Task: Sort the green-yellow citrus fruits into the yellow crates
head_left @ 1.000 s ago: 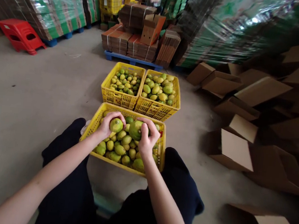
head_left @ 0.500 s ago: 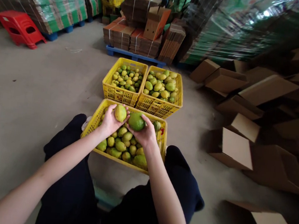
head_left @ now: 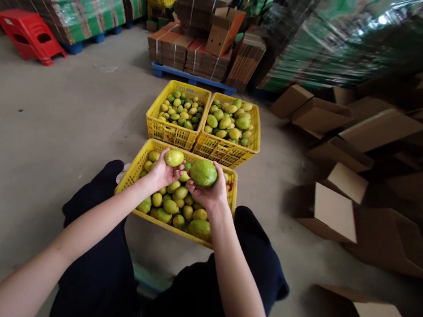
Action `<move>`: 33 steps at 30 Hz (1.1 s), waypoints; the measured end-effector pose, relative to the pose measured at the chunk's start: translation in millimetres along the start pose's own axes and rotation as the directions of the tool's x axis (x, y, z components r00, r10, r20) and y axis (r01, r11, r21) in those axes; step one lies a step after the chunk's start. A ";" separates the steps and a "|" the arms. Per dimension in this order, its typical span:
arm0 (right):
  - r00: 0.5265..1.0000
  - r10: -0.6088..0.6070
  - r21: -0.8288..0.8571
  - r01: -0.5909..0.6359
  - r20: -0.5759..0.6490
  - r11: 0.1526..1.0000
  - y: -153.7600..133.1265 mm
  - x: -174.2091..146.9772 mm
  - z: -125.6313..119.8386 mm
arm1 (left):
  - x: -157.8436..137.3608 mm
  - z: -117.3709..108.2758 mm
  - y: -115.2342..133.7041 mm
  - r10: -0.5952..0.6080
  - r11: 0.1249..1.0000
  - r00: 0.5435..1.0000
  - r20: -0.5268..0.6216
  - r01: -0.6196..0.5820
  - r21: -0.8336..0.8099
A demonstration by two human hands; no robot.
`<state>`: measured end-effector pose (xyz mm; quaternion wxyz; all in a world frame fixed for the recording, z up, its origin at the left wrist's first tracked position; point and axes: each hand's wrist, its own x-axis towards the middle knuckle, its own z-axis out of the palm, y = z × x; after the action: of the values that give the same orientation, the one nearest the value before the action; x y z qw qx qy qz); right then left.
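Observation:
My left hand [head_left: 162, 173] holds a yellow-green lemon [head_left: 174, 158], its fingers curled beneath and around the fruit. In my right hand [head_left: 211, 192] is a larger green lemon [head_left: 203, 173], gripped between thumb and fingers. Both hands are over the near yellow crate [head_left: 174, 233], which stands between my knees. Loose lemons [head_left: 171, 206] of mixed green and yellow lie in that crate, partly covered by my hands and forearms.
Beyond it stand a left yellow crate [head_left: 172, 137] and a right yellow crate [head_left: 226, 156], both holding lemons. Open cardboard boxes [head_left: 335, 210] lie along the right. Flattened cartons [head_left: 169, 50] sit on a blue pallet [head_left: 192, 80]; a red stool [head_left: 30, 36] stands far left.
My hands have moved slightly apart, the right one shifting rightward with the green lemon. The lemon in my left hand has turned and now lies more sideways.

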<state>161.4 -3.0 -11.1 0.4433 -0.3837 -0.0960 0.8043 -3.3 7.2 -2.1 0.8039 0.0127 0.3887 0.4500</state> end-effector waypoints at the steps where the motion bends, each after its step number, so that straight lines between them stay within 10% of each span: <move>1: 0.997 -0.071 0.000 0.071 -0.044 0.997 -0.1 -0.6 2.0 | 0.6 0.8 -1.8 0.051 0.999 0.999 -0.008 -0.051 0.010; 5: 0.850 -0.472 -0.077 0.468 -0.235 0.880 -4.5 -5.2 8.5 | 0.3 3.5 -6.8 0.350 0.936 0.937 0.010 -0.350 0.038; 10: 0.700 -0.704 -0.158 0.686 -0.123 0.710 -13.4 -17.2 13.0 | -7.3 3.1 -3.9 0.445 0.869 0.866 0.227 -0.479 0.126; 20: 0.937 -0.348 0.210 0.336 0.022 0.918 -15.8 -25.5 19.1 | -16.1 8.3 -2.8 0.203 0.978 0.965 0.164 -0.208 0.010; 33: 0.978 0.053 0.266 0.004 -0.204 0.964 -5.2 -13.4 19.9 | -6.7 4.0 0.3 0.142 0.988 0.986 0.083 -0.147 0.050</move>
<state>154.9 -6.8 12.2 0.4881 -0.4048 0.0641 0.7706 -2.9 3.8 4.9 0.7833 0.0812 0.3671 0.4951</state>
